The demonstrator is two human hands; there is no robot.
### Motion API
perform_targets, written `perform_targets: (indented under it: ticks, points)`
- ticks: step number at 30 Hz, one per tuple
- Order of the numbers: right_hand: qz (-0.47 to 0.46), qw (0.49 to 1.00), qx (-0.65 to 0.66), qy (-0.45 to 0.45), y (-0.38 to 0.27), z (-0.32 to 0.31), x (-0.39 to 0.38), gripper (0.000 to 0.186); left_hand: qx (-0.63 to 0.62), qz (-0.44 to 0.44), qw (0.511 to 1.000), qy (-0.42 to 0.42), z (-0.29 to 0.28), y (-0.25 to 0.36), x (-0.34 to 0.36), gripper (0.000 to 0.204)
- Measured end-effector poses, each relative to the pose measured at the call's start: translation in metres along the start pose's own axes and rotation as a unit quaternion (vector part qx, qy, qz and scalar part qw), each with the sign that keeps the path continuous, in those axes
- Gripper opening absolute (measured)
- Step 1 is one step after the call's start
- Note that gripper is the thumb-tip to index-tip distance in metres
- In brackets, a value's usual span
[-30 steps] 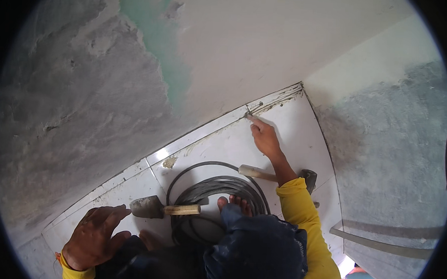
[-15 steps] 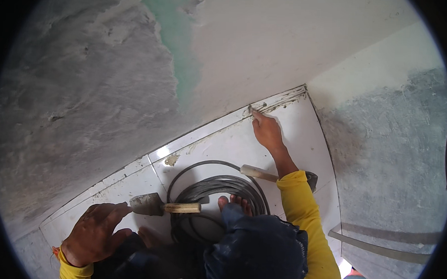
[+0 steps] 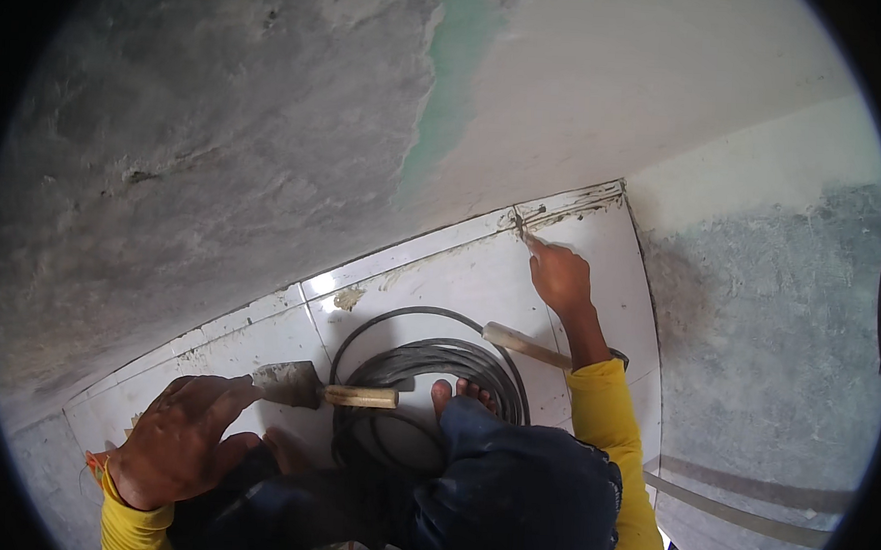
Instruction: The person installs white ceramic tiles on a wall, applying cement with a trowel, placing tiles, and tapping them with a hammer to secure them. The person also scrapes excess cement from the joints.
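Note:
My right hand (image 3: 561, 277) reaches ahead with its index finger stretched out and the other fingers curled. The fingertip touches the white tile floor (image 3: 440, 275) beside a short dark smear of grout (image 3: 519, 222), which crosses the narrow tile strip (image 3: 413, 238) along the wall. I see no tool in this hand. My left hand (image 3: 173, 440) lies over my knee, fingers loosely spread and holding nothing. Close to its fingertips is the blade of a trowel (image 3: 293, 384) with a wooden handle.
Coiled grey cable (image 3: 412, 362) surrounds my bare foot (image 3: 465, 394). A second wooden-handled tool (image 3: 526, 345) lies across the cable, its far end mostly hidden by my right sleeve. Grey plastered walls (image 3: 219, 167) rise ahead and right. A flat strip (image 3: 745, 511) leans at the lower right.
My right fingertip has drawn back from the wall toward me, uncovering a dark smear across the tile strip. My left hand stays by the trowel. The whole view has shifted slightly.

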State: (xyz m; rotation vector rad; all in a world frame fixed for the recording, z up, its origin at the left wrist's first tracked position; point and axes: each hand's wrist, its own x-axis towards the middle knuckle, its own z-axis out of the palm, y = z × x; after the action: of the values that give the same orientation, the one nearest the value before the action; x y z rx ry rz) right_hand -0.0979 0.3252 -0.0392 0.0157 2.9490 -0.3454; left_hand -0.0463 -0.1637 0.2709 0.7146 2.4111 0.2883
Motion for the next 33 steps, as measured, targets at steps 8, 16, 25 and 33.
perform_targets:
  ticks: [8,16,25,33]
  points:
    - [0.062,0.983,0.171,0.04,0.004,0.008,0.009,0.047,-0.002,0.003,1.0,-0.01,0.0,0.0,0.003,0.053]
    - [0.027,0.998,0.054,-0.021,-0.002,-0.007,0.008,0.044,0.016,-0.019,0.999,-0.021,-0.001,0.004,-0.001,0.05]
    - [0.136,0.933,0.332,0.028,-0.003,0.017,-0.009,0.039,0.002,0.014,1.0,-0.016,0.0,0.002,0.005,0.052]
    - [0.14,0.943,0.301,0.001,-0.014,0.027,0.004,0.042,0.006,0.003,1.0,-0.019,0.002,0.001,0.0,0.053]
